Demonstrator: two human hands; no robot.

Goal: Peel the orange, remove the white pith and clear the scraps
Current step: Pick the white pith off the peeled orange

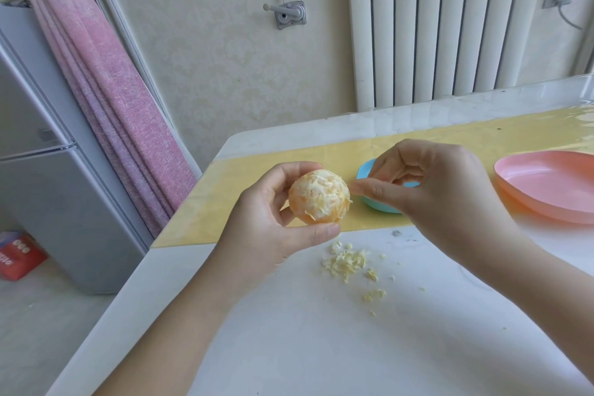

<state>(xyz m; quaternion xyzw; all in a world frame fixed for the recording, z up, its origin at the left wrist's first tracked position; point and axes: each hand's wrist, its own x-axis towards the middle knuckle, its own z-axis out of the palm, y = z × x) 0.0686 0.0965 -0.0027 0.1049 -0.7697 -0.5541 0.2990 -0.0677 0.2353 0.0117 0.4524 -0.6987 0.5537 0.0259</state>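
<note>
The peeled orange (319, 197), still streaked with ragged white pith, is held up above the table in my left hand (276, 219), fingers behind it and thumb under it. My right hand (427, 183) hovers just to its right, thumb and forefinger pinched together at the orange's right side, seemingly on a thread of pith too small to make out. A small heap of pale pith scraps (348, 262) lies on the white table below the orange, with a few more crumbs (374, 295) nearer me.
A blue bowl (366, 172) sits on the yellow mat (244, 196), mostly hidden behind my right hand. A pink plate (546, 186) stands at the right. The white table (289, 331) ends at a left edge; a fridge (48, 170) and pink curtain stand beyond it.
</note>
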